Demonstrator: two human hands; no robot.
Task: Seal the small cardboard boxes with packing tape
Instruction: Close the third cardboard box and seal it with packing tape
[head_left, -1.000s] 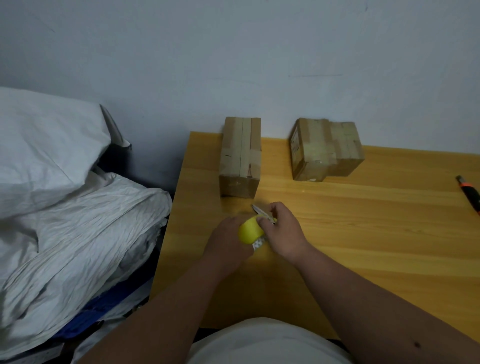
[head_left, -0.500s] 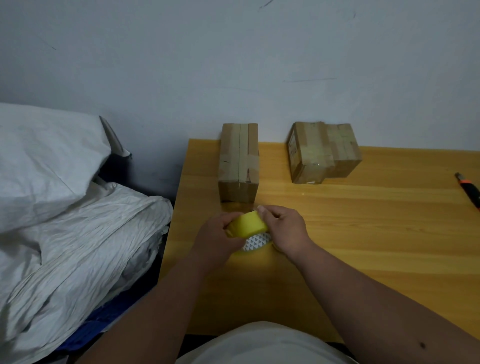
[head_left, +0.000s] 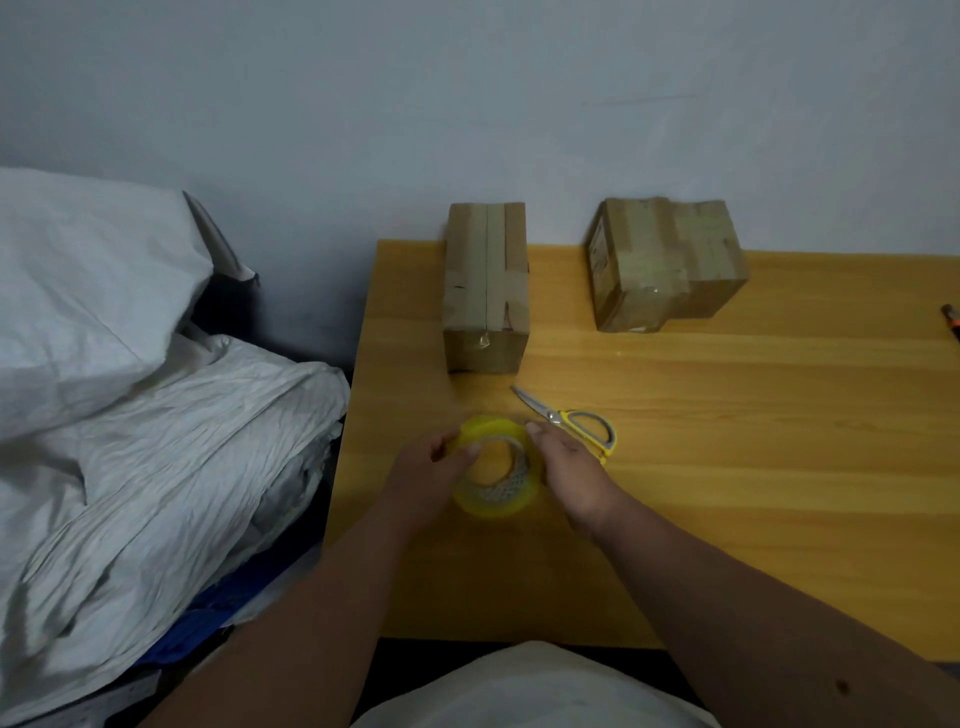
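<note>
Scissors (head_left: 571, 422) now uncovered beside your right hand (head_left: 569, 470), both hands gripping one tape roll (head_left: 496, 474), left hand (head_left: 428, 470) thumb inside, three boxes (head_left: 487, 288) upper centre.

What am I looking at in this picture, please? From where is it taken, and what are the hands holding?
A camera worn on a person's head looks forward and down at their two bare hands. The left hand and right hand hold a yellow roll of packing tape between them, above a wooden table. On the table lie yellow-handled metal scissors, partly hidden by the right hand. Further back stand small brown cardboard boxes: one long box and a group to its right. Crumpled white sacks lie beside the table.
</note>
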